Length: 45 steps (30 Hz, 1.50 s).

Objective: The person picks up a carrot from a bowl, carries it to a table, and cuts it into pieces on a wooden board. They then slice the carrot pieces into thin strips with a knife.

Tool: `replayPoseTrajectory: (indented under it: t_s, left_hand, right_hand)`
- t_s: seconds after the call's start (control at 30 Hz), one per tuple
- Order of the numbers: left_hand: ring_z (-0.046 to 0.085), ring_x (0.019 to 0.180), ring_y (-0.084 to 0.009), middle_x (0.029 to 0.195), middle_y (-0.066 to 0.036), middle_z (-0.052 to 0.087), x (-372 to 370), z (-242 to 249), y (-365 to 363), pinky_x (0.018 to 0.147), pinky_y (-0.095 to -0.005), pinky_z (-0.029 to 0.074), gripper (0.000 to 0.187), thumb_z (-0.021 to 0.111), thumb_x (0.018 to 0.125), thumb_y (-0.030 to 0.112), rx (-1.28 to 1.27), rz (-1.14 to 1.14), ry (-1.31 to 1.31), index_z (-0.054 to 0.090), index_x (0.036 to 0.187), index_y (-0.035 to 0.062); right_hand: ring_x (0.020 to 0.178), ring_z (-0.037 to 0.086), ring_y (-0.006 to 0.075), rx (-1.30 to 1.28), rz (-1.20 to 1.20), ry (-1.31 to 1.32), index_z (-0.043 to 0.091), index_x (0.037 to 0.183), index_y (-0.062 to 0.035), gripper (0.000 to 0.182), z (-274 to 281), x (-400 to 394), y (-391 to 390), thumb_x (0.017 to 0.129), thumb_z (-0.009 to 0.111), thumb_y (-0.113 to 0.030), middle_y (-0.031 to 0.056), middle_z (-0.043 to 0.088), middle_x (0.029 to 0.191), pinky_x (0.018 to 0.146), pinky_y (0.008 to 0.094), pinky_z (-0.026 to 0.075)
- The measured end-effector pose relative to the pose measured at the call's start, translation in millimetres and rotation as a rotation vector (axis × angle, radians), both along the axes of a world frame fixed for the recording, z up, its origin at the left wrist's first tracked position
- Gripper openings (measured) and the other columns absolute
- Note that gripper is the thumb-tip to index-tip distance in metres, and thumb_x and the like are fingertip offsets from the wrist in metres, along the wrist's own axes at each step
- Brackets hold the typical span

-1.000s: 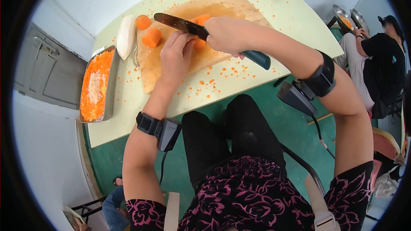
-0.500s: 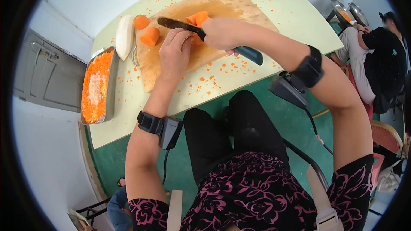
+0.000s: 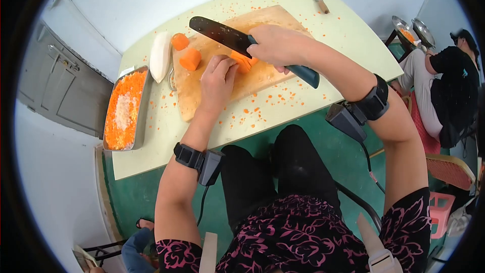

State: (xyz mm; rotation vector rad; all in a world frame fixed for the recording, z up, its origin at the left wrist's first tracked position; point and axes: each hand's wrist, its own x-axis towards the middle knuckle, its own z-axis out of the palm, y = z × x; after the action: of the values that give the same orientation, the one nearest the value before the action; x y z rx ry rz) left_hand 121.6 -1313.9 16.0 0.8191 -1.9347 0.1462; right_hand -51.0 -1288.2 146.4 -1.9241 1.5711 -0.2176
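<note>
My right hand (image 3: 278, 45) is wrapped round the blue-green handle of a kitchen knife (image 3: 217, 31). Its dark, broad blade points to the upper left, above the wooden cutting board (image 3: 273, 23), with the flat side showing. My left hand (image 3: 217, 78) has its fingertips closed on a cut carrot (image 3: 242, 63) on the board, just below the blade. Part of that carrot is hidden by the fingers and blade. Two more carrot pieces, a thick chunk (image 3: 190, 59) and a rounded end (image 3: 180, 41), lie at the board's left side.
A peeled white radish (image 3: 160, 55) lies left of the board. Beside it, a metal tray (image 3: 143, 116) holds chopped carrot and a pale chopped heap. Carrot bits litter the table (image 3: 151, 159). A small wooden-handled blade (image 3: 321, 4) lies far right. Another person (image 3: 452, 76) sits at right.
The knife has lifted off the carrot and turned, so its blade shows flat. My left fingers have shifted down against the carrot. The whole view has shifted slightly.
</note>
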Motion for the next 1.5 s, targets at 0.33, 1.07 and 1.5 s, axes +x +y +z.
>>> replayPoseTrajectory:
  t_s: [0.33,1.07,1.5]
  left_hand:
    - [0.059,0.075,-0.0277,0.086,-0.01,0.059,-1.2,1.2,1.1,0.062,-0.0342,0.05,0.011,0.066,0.076,0.0,0.006,-0.003,0.001,0.06,0.085,0.0017]
    - [0.061,0.077,-0.0274,0.087,-0.011,0.061,-1.3,-0.7,0.9,0.066,-0.0337,0.05,0.012,0.064,0.075,-0.004,0.049,-0.02,0.031,0.061,0.086,0.0005]
    - [0.062,0.076,-0.0248,0.087,-0.009,0.062,0.0,-1.8,0.3,0.067,-0.0315,0.05,0.011,0.064,0.074,-0.004,0.056,-0.003,0.034,0.062,0.085,0.0012]
  right_hand:
    - [0.046,0.055,0.0218,-0.055,0.089,0.08,0.05,0.101,0.0024,0.022,-9.7,2.3,3.5,0.089,0.04,-0.014,0.0131,0.053,0.062,0.043,0.0329,0.051]
    - [0.041,0.054,0.0233,-0.038,0.151,0.136,0.044,0.092,0.0045,0.016,-8.5,10.0,4.5,0.085,0.034,-0.006,0.0141,0.053,0.059,0.04,0.0339,0.048]
    - [0.044,0.053,0.023,0.007,0.11,0.096,0.053,0.087,0.0047,0.017,-22.4,13.2,-8.2,0.086,0.043,-0.009,0.0154,0.053,0.058,0.038,0.0359,0.047]
